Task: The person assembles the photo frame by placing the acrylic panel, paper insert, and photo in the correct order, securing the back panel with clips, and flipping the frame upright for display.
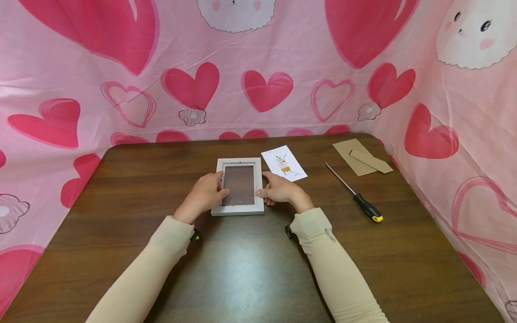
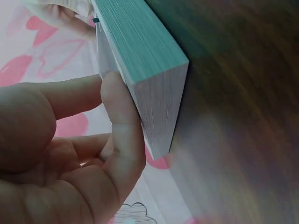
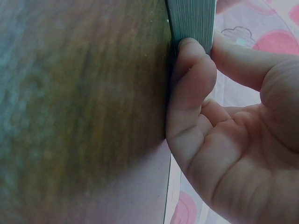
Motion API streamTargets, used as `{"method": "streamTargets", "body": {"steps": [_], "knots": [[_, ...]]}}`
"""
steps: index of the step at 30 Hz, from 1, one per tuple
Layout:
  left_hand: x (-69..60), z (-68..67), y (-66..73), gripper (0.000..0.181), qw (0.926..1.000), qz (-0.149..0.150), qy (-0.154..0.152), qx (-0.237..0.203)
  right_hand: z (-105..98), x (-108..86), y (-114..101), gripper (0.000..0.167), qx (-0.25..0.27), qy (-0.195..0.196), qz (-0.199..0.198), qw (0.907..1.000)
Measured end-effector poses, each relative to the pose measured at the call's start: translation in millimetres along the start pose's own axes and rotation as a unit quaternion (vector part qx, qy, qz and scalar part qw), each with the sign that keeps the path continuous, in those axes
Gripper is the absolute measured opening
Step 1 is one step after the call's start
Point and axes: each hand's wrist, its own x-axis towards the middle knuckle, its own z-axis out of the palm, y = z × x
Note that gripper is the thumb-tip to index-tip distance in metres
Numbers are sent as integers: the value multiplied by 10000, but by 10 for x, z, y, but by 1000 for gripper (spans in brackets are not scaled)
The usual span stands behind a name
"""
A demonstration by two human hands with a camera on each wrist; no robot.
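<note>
On the table lies a white picture frame point(image 1: 259, 208), with a clear sheet point(image 1: 239, 184) over its opening. My left hand point(image 1: 203, 193) is at the frame's left side. In the left wrist view its thumb and a finger meet at the edge of the clear sheet point(image 2: 103, 53), pinching it just above the frame. My right hand point(image 1: 282, 188) grips the frame's right side, thumb on top and curled fingers against the outer side point(image 3: 194, 21). Beyond it lies a white card point(image 1: 278, 157) printed with a potted plant.
A screwdriver point(image 1: 361, 202) with a black and yellow handle lies to the right. Behind it are a brown backing board point(image 1: 349, 150) and a narrower brown piece point(image 1: 373, 162) resting across it. Pink heart-patterned cloth point(image 1: 238, 54) hangs around the wooden table point(image 1: 153, 179).
</note>
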Motion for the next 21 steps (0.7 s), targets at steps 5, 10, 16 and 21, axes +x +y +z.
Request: {"method": "streamTargets", "body": {"steps": [5, 10, 16, 21], "knots": [[4, 4, 19, 67, 9998, 53, -11, 208, 1, -1, 1, 83, 12, -2, -9, 10000], [30, 20, 24, 54, 9994, 58, -62, 338, 2, -4, 4, 83, 25, 6, -3, 10000], [46, 24, 20, 57, 9994, -59, -186, 296, -1, -6, 2, 83, -1, -11, -3, 10000], [74, 8, 38, 65, 9980, 2, -420, 478, -3, -6, -1, 83, -23, -20, -11, 10000]]}}
